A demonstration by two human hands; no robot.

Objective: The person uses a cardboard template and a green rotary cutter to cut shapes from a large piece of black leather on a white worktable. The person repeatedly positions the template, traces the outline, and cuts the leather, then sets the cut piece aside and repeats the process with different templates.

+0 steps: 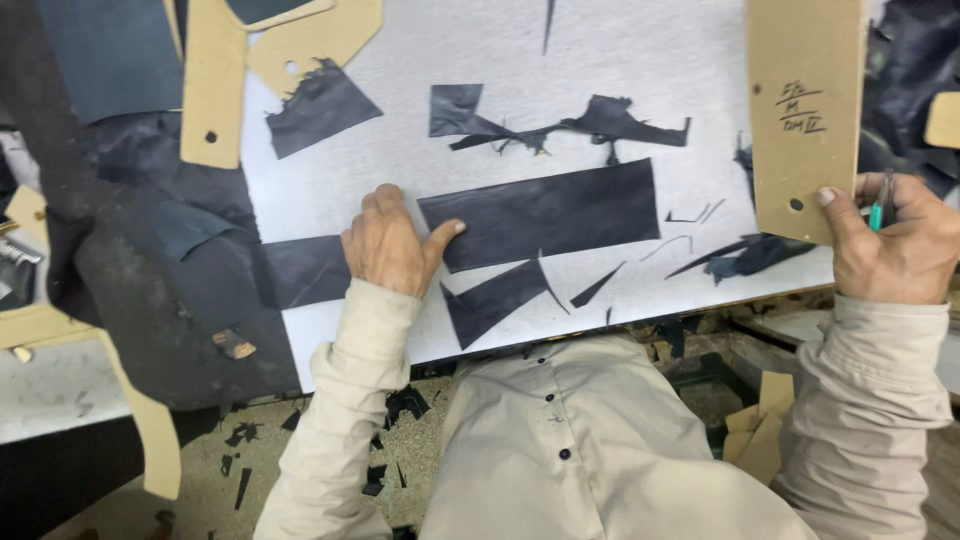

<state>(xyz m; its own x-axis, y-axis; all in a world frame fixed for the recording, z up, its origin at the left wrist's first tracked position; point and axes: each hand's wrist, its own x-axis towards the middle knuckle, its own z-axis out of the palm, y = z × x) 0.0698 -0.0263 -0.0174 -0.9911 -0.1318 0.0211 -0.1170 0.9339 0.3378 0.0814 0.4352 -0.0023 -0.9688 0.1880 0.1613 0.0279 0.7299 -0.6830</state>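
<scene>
- no container shows; the loose things lie straight on a white cutting board [480, 60].
- the left hand [385, 245] rests flat on the board, fingers together and pointing up, thumb spread to the right, gripping nothing.
- the dark rectangular leather piece [545, 212] lies just right of that hand; the thumb tip touches its left end.
- a dark triangular offcut [490, 300] lies just below the rectangle, near the left wrist.
- the right hand [895, 245] is closed around a thin tool with a green grip [878, 212], while its thumb presses the lower right corner of a tan cardboard pattern [805, 110].
- that pattern is a tall strip at the board's right edge, with dark handwritten marks in its middle and a small hole near its bottom.
- another tan pattern [212, 85] lies top left.
- ragged dark scraps [560, 125] lie above the rectangle.
</scene>
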